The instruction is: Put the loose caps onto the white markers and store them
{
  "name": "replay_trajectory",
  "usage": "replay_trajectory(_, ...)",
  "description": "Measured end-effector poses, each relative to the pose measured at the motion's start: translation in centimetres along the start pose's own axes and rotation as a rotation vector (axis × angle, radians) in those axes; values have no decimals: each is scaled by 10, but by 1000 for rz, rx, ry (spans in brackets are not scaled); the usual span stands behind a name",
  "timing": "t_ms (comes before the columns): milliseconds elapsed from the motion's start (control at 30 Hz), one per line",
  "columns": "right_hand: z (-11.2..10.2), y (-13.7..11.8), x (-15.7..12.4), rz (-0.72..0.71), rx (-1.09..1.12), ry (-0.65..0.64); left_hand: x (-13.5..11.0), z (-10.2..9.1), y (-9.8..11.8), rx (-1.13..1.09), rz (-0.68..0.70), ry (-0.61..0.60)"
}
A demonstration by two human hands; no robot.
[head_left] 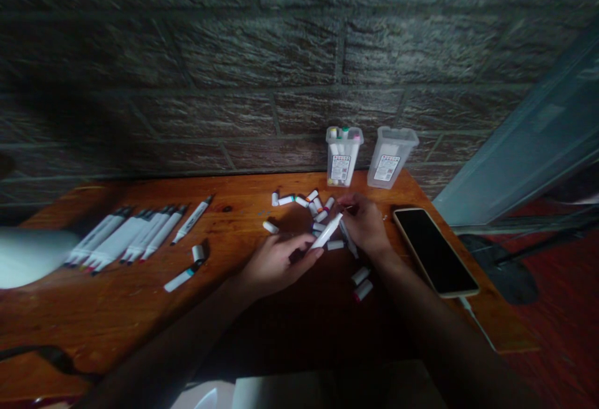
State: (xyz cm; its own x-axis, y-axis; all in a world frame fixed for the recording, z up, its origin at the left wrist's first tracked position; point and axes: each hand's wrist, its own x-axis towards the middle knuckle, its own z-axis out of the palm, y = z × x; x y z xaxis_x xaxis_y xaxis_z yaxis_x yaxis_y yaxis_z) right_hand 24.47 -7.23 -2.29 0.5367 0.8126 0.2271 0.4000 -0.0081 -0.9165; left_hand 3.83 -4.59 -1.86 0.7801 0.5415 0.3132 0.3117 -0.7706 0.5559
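My left hand (277,264) grips a white marker (326,232) by its lower end, the tip pointing up and right. Close to that tip, my right hand (365,225) is closed in a pinch; what its fingers hold is too dark and small to make out. Under and around both hands lie several loose marker caps (286,200), white with coloured bands. Another marker body (349,239) lies partly hidden beside my right hand. Two more caps (362,291) rest nearer to me, below the right wrist.
Uncapped markers (154,234) lie in a row at the left, by a white rounded object (32,258). Against the brick wall stand a clear case with markers (343,158) and a second clear case (391,158). A phone (435,252) with a cable lies right.
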Motion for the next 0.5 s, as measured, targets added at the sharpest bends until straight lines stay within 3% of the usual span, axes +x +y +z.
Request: replay_trajectory(500, 1, 5, -1, -40, -19, -59, 2, -1, 0, 22, -4, -81)
